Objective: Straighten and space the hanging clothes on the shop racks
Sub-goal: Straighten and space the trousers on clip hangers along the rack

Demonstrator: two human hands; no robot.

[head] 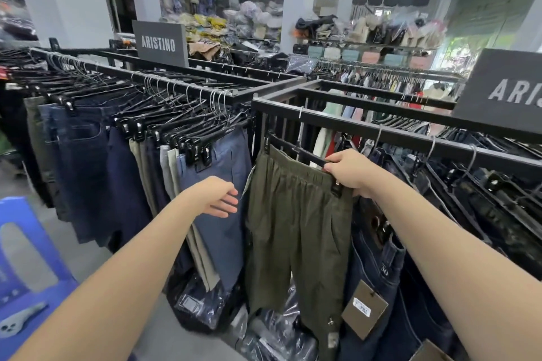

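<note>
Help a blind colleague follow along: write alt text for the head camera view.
The right hand grips the black clip hanger of olive-green trousers on a black shop rack, while the left hand hovers open beside blue trousers. Crowded rails of jeans and a grey ARISTINO sign stand behind.

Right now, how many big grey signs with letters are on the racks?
2. The far sign stands back, left of centre. The near sign is at the right edge, partly cut off. Others may be hidden.
</note>
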